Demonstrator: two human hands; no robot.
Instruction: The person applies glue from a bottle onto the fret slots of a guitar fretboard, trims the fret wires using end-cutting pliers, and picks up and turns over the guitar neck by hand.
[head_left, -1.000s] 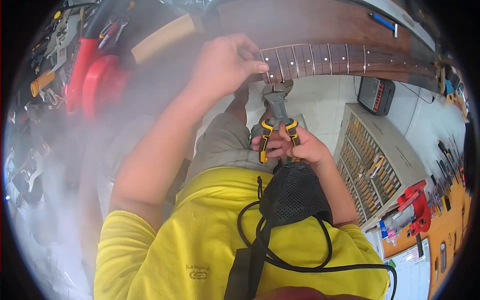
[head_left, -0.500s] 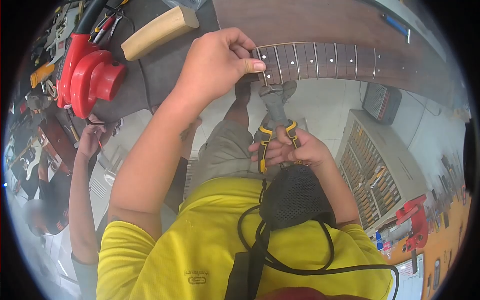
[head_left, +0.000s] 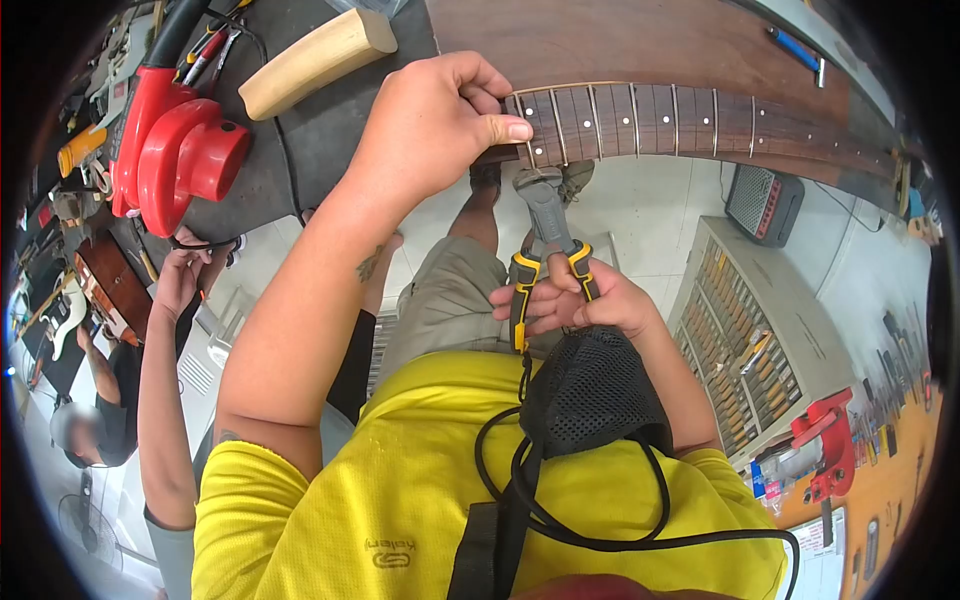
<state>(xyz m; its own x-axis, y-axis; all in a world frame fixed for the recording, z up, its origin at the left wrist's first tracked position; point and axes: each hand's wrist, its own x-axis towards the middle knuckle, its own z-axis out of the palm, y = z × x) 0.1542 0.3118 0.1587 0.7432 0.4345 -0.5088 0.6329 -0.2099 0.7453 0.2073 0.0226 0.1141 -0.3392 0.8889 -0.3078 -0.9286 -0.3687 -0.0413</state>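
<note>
A dark guitar fretboard with metal frets and pale dot inlays lies across the upper right, along the bench's near edge. My left hand grips its left end, thumb on top near the last fret and the other fingers curled behind. Below that end, my right hand holds end-cutting pliers with black and yellow handles. Their jaws point up and sit right at the fretboard's lower edge, by the fret near my left thumb. Whether the jaws touch the fret's end, I cannot tell.
On the dark bench stand a red blower and a pale wooden block. A blue-handled tool lies at top right. A drawer cabinet and a red clamp are to the right. Another person's arm is at left.
The view is sharper now. The pliers have shifted very slightly left, their jaws still at the fretboard's edge. My left hand stays in place on the fretboard.
</note>
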